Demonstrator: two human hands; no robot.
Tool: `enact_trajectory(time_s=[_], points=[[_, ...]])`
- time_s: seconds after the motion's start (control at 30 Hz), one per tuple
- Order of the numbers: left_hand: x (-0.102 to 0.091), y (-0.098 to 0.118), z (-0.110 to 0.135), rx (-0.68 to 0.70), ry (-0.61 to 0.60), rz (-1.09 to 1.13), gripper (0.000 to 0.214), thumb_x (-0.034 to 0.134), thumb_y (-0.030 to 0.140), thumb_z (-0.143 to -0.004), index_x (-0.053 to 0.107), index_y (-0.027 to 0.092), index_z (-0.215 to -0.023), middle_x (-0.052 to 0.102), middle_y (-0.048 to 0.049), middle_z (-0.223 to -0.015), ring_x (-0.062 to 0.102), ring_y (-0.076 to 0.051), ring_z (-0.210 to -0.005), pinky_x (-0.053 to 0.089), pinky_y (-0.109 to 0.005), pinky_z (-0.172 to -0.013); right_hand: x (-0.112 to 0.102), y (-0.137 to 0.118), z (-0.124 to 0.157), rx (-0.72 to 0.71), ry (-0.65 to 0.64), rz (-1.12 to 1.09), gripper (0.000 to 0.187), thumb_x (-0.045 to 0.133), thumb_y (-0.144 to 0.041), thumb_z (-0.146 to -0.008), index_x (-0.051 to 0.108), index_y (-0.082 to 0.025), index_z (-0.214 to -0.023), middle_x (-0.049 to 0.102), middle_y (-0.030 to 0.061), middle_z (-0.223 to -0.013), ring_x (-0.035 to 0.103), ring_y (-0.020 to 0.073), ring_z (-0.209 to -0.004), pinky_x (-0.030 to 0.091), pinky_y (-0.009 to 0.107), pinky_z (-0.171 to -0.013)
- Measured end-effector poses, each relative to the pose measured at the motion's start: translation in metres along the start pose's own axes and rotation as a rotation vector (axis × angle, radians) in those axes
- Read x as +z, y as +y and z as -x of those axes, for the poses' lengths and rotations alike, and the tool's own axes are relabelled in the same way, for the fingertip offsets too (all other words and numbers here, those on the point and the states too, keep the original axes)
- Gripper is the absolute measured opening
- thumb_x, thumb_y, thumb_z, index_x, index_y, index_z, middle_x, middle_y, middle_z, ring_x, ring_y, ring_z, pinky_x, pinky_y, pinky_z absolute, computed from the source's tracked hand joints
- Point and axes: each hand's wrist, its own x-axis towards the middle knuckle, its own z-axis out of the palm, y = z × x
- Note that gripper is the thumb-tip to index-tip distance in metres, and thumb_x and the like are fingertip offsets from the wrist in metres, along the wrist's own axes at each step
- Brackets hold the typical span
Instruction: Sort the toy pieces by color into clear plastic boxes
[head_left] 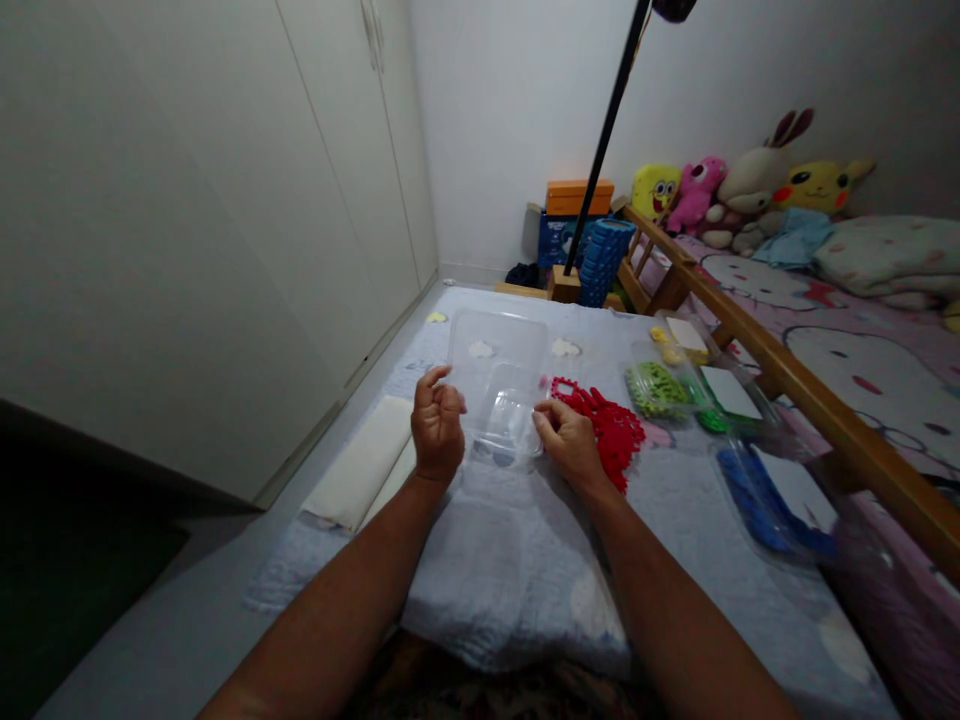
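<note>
A clear plastic box point(514, 405) sits in front of me on the cloth-covered table. My right hand point(570, 445) pinches its near right edge between thumb and fingers. My left hand point(437, 425) is raised at the box's left side, fingers loosely curled and partly apart, with nothing visible in them. Just beyond my right hand lies a pile of red pieces point(615, 435), some of them ring-like with toothed edges. The wrist and forearm cover part of that pile.
On the right stand clear boxes with light green pieces point(656, 388), blue pieces point(757, 500) and yellow pieces point(671, 345), several with white cards. Flat cream-coloured pads point(364, 465) lie at left. A wooden bed rail point(795, 380) borders the right side; a black pole point(607, 140) rises behind.
</note>
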Motion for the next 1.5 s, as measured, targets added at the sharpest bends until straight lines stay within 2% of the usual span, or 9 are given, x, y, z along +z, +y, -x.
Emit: enact_trajectory(time_s=[0.2,0.33,0.53,0.67,0.83,1.07,1.27,1.4,1.5], points=[[-0.011,-0.026,-0.029,-0.152,0.152,-0.185,0.030,0.045,0.031,-0.096,0.054,0.020,-0.122,0.057,0.0032,-0.070,0.060,-0.017,-0.068,0.048,-0.029,-0.072,0.000,0.002,0.000,-0.008,0.016,-0.022,0.032,0.056,-0.044,-0.087,0.071,-0.017,-0.097,0.053,-0.0034,-0.062,0.052,0.0157,-0.057,0.037,0.028,-0.058],[-0.018,-0.036,-0.040,-0.166,0.191,-0.347,0.032,0.046,0.024,-0.092,0.054,0.021,-0.123,0.064,0.0015,-0.074,0.067,-0.020,-0.078,0.050,-0.032,-0.080,0.000,0.004,0.000,-0.006,0.051,-0.028,0.034,0.057,-0.043,-0.085,0.069,-0.017,-0.104,0.051,-0.0050,-0.061,0.051,0.0159,-0.055,0.037,0.028,-0.057],[-0.028,-0.042,-0.052,-0.187,0.258,-0.483,0.035,0.048,0.022,-0.090,0.059,0.021,-0.123,0.070,-0.0028,-0.081,0.070,-0.023,-0.086,0.050,-0.033,-0.084,0.001,0.005,0.000,0.014,0.065,-0.041,0.032,0.057,-0.043,-0.086,0.066,-0.019,-0.104,0.049,-0.0061,-0.059,0.049,0.0160,-0.053,0.035,0.028,-0.056],[-0.026,-0.046,-0.054,-0.222,0.137,-0.571,0.033,0.052,0.024,-0.088,0.068,0.020,-0.117,0.072,-0.0057,-0.085,0.070,-0.026,-0.086,0.051,-0.035,-0.084,0.000,0.003,0.002,0.015,0.057,-0.047,0.030,0.057,-0.044,-0.085,0.066,-0.020,-0.099,0.047,-0.0064,-0.058,0.048,0.0154,-0.053,0.034,0.028,-0.056],[-0.019,-0.050,-0.053,-0.240,-0.018,-0.658,0.032,0.055,0.024,-0.088,0.071,0.019,-0.115,0.076,-0.0112,-0.097,0.072,-0.028,-0.095,0.051,-0.038,-0.089,-0.001,0.002,0.003,-0.005,0.052,-0.030,0.027,0.053,-0.035,-0.081,0.067,-0.019,-0.098,0.045,-0.0069,-0.057,0.047,0.0146,-0.052,0.034,0.028,-0.055],[-0.011,-0.056,-0.052,-0.159,-0.160,-0.764,0.043,0.057,0.022,-0.089,0.063,0.011,-0.131,0.067,-0.0223,-0.130,0.063,-0.031,-0.124,0.045,-0.043,-0.110,0.003,0.001,0.005,0.014,0.098,0.010,0.032,0.051,-0.032,-0.080,0.068,-0.017,-0.103,0.044,-0.0069,-0.056,0.046,0.0146,-0.051,0.033,0.028,-0.055],[-0.007,-0.051,-0.044,-0.141,-0.316,-1.009,0.047,0.052,0.024,-0.093,0.062,0.010,-0.136,0.063,-0.0222,-0.138,0.056,-0.036,-0.132,0.040,-0.047,-0.115,0.007,0.001,0.005,0.026,0.157,0.018,0.031,0.050,-0.035,-0.086,0.069,-0.016,-0.102,0.046,-0.0063,-0.056,0.047,0.0145,-0.051,0.033,0.028,-0.056],[-0.005,-0.046,-0.040,-0.100,-0.299,-1.029,0.045,0.055,0.027,-0.091,0.066,0.012,-0.131,0.063,-0.0222,-0.138,0.053,-0.040,-0.132,0.039,-0.053,-0.114,0.006,0.006,-0.001,0.028,0.121,-0.001,0.033,0.048,-0.039,-0.089,0.070,-0.016,-0.101,0.052,-0.0033,-0.060,0.052,0.0157,-0.055,0.034,0.028,-0.058],[-0.003,-0.042,-0.039,0.002,-0.263,-0.868,0.037,0.053,0.029,-0.092,0.069,0.015,-0.122,0.065,-0.0188,-0.133,0.053,-0.037,-0.132,0.036,-0.052,-0.117,0.005,0.007,-0.005,0.017,0.084,-0.011,0.036,0.050,-0.043,-0.090,0.070,-0.016,-0.104,0.054,-0.0028,-0.062,0.051,0.0156,-0.056,0.035,0.028,-0.058]])
